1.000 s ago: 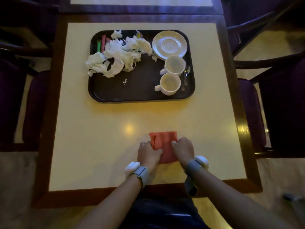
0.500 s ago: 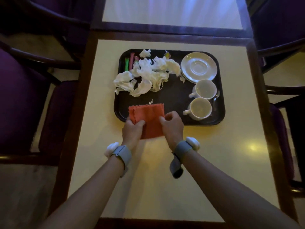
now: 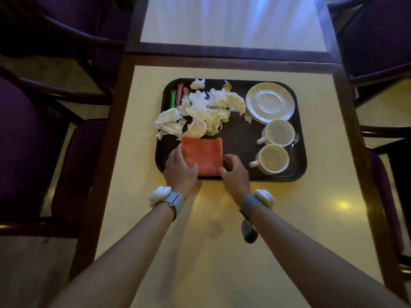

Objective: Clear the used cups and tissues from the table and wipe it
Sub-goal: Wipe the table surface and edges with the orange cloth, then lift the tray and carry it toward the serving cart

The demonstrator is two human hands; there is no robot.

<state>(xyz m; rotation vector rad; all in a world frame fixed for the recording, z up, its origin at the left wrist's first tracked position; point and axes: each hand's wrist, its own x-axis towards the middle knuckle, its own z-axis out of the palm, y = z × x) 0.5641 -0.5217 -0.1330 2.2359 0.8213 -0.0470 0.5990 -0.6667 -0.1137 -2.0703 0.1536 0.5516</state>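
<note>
A black tray (image 3: 236,138) sits on the cream table (image 3: 213,252). It holds a heap of crumpled white tissues (image 3: 206,112), stacked saucers (image 3: 270,102), two white cups (image 3: 279,132) (image 3: 272,158) and a spoon (image 3: 294,144). A folded orange cloth (image 3: 203,153) lies on the tray's near left part, just below the tissues. My left hand (image 3: 180,168) grips the cloth's near left corner, thumb on top. My right hand (image 3: 235,173) hovers loosely curled at the cloth's near right corner, a gap showing between thumb and fingers.
Green and pink sachets (image 3: 176,97) lie at the tray's far left corner. Dark purple chairs stand on the left (image 3: 29,141) and right (image 3: 382,41). A second table (image 3: 231,18) adjoins the far edge. Dark wood frames the tabletop.
Both hands carried the orange cloth from the table's near edge forward onto the tray. It now lies flat there, and my right hand has loosened its pinch.
</note>
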